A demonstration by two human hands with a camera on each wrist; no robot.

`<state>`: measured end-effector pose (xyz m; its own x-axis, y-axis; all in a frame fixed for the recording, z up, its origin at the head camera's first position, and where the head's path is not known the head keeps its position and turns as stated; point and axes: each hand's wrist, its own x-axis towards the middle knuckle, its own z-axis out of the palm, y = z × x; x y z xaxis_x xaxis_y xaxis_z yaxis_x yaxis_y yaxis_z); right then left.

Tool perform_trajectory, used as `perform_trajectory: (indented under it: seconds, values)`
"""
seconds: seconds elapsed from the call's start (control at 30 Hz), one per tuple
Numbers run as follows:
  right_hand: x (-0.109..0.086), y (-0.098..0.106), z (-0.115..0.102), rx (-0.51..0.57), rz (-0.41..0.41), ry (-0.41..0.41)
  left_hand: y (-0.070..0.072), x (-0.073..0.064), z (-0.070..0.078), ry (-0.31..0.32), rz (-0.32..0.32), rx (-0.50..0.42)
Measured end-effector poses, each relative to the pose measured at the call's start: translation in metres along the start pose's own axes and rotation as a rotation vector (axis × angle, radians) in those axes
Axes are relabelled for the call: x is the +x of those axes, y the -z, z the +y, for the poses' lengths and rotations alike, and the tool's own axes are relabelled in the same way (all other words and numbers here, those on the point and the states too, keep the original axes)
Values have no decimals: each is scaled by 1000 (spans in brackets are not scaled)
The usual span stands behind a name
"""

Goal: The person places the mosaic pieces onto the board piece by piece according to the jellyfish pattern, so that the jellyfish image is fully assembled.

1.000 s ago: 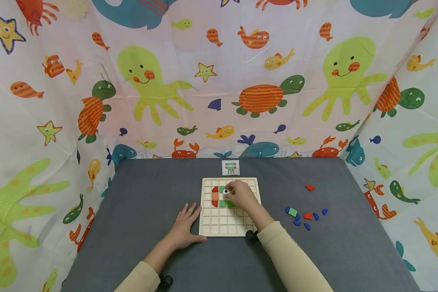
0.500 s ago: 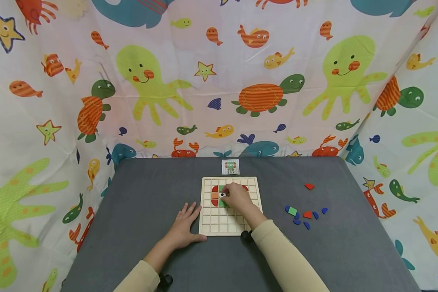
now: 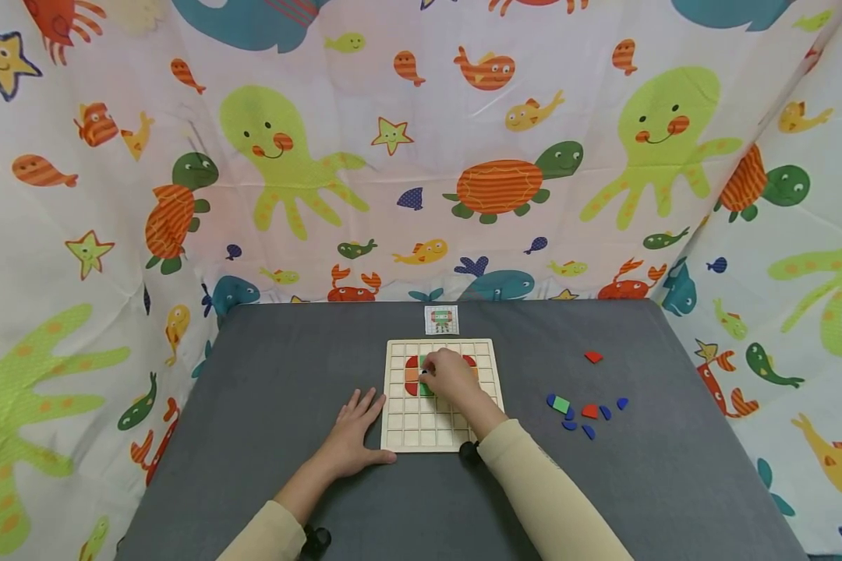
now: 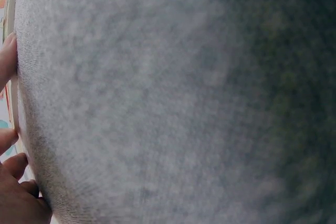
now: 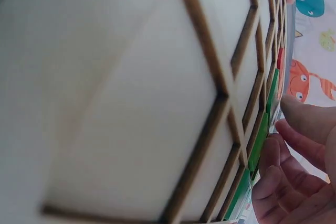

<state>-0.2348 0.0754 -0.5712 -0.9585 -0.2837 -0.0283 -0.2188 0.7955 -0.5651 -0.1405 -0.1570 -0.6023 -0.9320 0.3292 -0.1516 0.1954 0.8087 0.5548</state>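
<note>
Head feed: pale wooden board (image 3: 401, 438) sits mid-table. Left hand (image 3: 351, 436) is spread at its 8 o'clock, fingertips by the edge. Right hand (image 3: 451, 379) curls over it at 11 o'clock from centre; I read that as a pinch on a small dark-spotted piece (image 3: 424, 372), mostly hidden.

Handling, my guess: piece is light, stiff, hard to break, maybe slick. Take it by opposite rims, face up, so the underside is free. Board looks rigid and light enough to skid; I'd brace it at 9 o'clock.

Views: head alone gives me the picture card (image 3: 441, 320) at 12 o'clock and the loose pieces (image 3: 589, 411) at 3. Right wrist shows what head can't: dark-edged grid lines (image 5: 199, 30) and a row of green tiles (image 5: 258, 142) beside the fingers. Left wrist is mainly blurred cloth (image 4: 147, 98), but shows fingertips meeting the board edge at 9.
</note>
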Motion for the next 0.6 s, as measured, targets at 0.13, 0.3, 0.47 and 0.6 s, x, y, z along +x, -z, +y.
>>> perform_trajectory:
  seconds: [0.13, 0.3, 0.47, 0.6]
  values:
    - [1, -1, 1, -23, 10, 17, 0, 0, 1, 3, 0, 3]
    - [2, -2, 3, -3, 1, -2, -1, -1, 0, 3, 2, 6]
    - [0, 2, 4, 35, 0, -8, -1, -1, 0, 0, 0, 4]
    - [-3, 8, 5, 53, 24, -3, 0, 0, 1, 9, -5, 2]
